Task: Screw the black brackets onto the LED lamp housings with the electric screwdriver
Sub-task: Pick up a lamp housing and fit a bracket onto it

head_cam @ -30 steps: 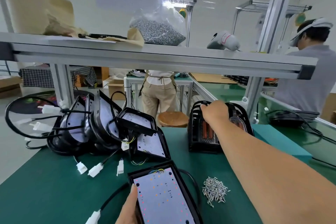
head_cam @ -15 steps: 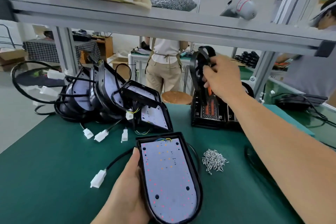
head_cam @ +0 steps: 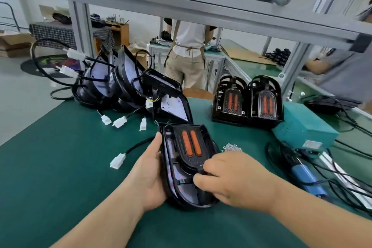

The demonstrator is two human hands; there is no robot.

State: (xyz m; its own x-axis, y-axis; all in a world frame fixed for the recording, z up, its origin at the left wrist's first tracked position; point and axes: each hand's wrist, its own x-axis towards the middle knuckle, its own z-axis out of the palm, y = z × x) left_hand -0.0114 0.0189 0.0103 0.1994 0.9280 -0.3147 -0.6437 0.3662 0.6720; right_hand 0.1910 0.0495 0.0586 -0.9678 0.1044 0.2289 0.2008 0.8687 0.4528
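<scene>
An LED lamp housing [head_cam: 182,193] is held at the front middle of the green surface [head_cam: 60,157], with its pale board turned upward. Whether it rests on the surface cannot be told. Its left edge is gripped by the left hand [head_cam: 149,171], the thumb laid along the rim and the fingers hidden underneath. A black bracket [head_cam: 189,160] with two orange strips is laid on top of the housing. The bracket's lower end is clasped by the curled fingers of the right hand [head_cam: 235,177].

A small heap of screws [head_cam: 231,147] is seen on the surface just beyond the right hand. The blue electric screwdriver [head_cam: 304,177] is laid among black cables to the right, apart from both hands. Two stacks of brackets [head_cam: 231,100] are stood upright at the back, beside a teal box [head_cam: 304,127]. A pile of other housings [head_cam: 120,84] with cables is leaned together at the back left. A white connector [head_cam: 117,160] is seen left of the left hand.
</scene>
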